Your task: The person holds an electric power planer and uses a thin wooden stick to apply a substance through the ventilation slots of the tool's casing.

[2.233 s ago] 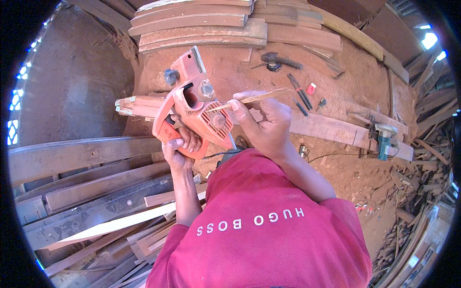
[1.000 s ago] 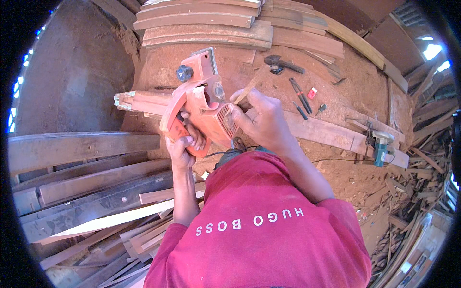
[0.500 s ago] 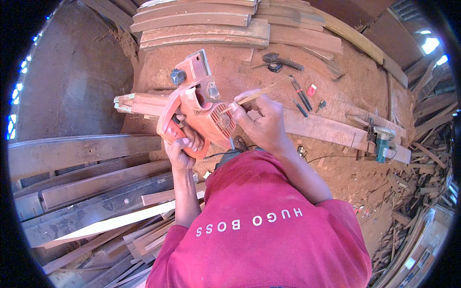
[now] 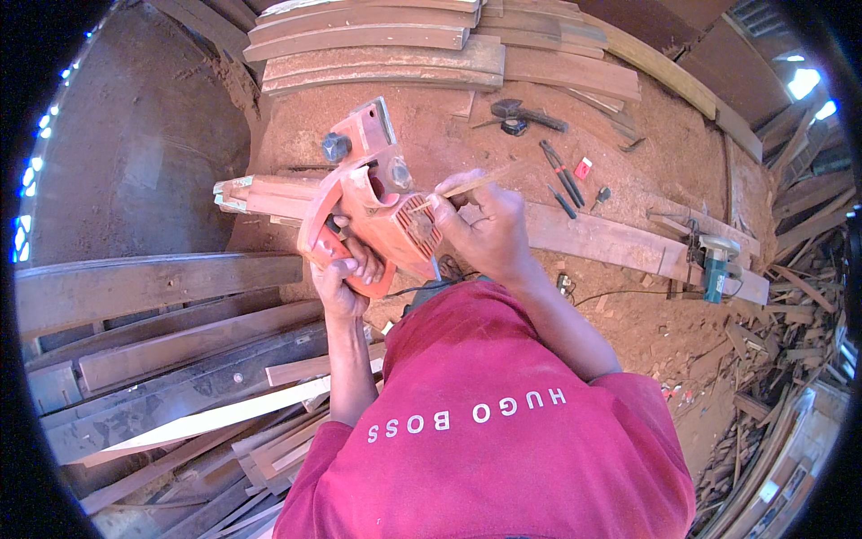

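An orange electric hand planer (image 4: 366,193) with a dark blue front knob (image 4: 336,147) is held up in front of me, tilted. My left hand (image 4: 346,277) wraps round its rear handle. In my right hand (image 4: 488,225) a thin wood sliver (image 4: 476,182) is pinched between thumb and fingers. Its tip meets the slotted vent (image 4: 417,225) on the planer's side; whether it goes into a slot I cannot tell. A dark cord (image 4: 409,289) runs from the planer's lower end toward my body.
Sawdust covers the bench, where pliers (image 4: 561,172), a hammer (image 4: 530,114) and a tape measure (image 4: 514,125) lie. A teal power tool (image 4: 716,274) rests on a long board (image 4: 611,237) at right. Planks (image 4: 377,67) are stacked at the back; more boards (image 4: 197,341) lie at left.
The planer and my left hand have shifted very slightly toward me and to the right. The sliver's tip has moved a little along the vent slots. Both grips are the same.
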Demonstrator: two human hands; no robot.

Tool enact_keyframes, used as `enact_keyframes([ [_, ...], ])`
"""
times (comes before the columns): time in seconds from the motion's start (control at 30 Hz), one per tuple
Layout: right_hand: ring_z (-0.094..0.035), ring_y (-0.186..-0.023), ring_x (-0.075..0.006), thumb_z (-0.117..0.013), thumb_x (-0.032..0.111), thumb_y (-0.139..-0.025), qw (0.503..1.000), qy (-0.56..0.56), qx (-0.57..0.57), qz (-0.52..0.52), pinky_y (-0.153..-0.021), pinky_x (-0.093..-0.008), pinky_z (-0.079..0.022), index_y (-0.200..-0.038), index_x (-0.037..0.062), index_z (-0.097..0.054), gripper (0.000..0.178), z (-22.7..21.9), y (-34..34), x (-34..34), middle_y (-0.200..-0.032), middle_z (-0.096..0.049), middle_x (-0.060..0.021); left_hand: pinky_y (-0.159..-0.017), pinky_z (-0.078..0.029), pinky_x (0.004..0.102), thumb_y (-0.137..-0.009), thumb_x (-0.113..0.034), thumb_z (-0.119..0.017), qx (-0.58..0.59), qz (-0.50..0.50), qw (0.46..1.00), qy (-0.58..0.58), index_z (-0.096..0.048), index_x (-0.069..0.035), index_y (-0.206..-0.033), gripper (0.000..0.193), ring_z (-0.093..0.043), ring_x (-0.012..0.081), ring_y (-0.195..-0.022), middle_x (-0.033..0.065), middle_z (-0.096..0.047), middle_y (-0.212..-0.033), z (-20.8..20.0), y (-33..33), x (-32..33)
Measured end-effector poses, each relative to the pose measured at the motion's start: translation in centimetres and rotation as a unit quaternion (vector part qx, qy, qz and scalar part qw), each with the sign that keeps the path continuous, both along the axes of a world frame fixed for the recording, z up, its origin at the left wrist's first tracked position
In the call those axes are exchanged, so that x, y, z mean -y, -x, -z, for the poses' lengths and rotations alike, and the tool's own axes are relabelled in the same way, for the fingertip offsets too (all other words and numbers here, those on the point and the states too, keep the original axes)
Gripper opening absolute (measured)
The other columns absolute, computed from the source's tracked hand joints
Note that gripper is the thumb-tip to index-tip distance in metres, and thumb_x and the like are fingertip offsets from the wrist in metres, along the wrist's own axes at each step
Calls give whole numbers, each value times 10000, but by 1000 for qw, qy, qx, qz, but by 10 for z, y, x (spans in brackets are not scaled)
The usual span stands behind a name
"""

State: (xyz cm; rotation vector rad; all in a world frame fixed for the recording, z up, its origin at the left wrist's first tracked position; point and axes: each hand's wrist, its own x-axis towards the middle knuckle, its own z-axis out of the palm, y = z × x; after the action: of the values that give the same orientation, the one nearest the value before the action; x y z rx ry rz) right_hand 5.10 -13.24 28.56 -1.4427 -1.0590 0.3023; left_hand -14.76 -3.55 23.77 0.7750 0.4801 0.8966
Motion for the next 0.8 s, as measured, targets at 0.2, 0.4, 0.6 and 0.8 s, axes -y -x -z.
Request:
enact_keyframes([
  [0.2, -702, -680, -155, -740, 27, -822, 1000, -13, 27, -7, -613, -291, -538, -976, -29, -681, 174, 5, -1, -2, -788, -726, -124, -438, -395, 274, -751, -57, -517, 18, 7, 1000, 3, -455, -22, -1280, 533, -416, 137, -476, 34, -418, -629, 1, 1, 3],
  [0.4, -702, -649, -221, -729, 90, -840, 1000, 3, -1, -15, -576, -319, -531, -971, 13, -667, 165, 5, 1, -4, -784, -701, -153, -439, -395, 272, -755, -46, -515, 10, 7, 1000, 11, -455, -32, -1273, 521, -415, 137, -476, 32, -417, -631, 4, 3, 1],
  [0.6, -709, -673, -201, -729, 98, -846, 999, 16, -36, -16, -587, -319, -535, -979, 18, -674, 165, 0, -3, -4, -787, -710, -150, -442, -401, 270, -757, -52, -520, -5, 7, 1000, 2, -456, -41, -1265, 512, -424, 137, -480, 29, -420, -637, 6, 5, 2],
  [0.8, -716, -698, -214, -731, 103, -849, 999, 10, -40, -16, -610, -331, -541, -978, 14, -674, 167, 11, 0, -5, -789, -713, -151, -443, -403, 270, -749, -50, -519, 5, 0, 1000, 5, -459, -37, -1256, 511, -414, 136, -473, 27, -420, -637, 6, 4, 2],
])
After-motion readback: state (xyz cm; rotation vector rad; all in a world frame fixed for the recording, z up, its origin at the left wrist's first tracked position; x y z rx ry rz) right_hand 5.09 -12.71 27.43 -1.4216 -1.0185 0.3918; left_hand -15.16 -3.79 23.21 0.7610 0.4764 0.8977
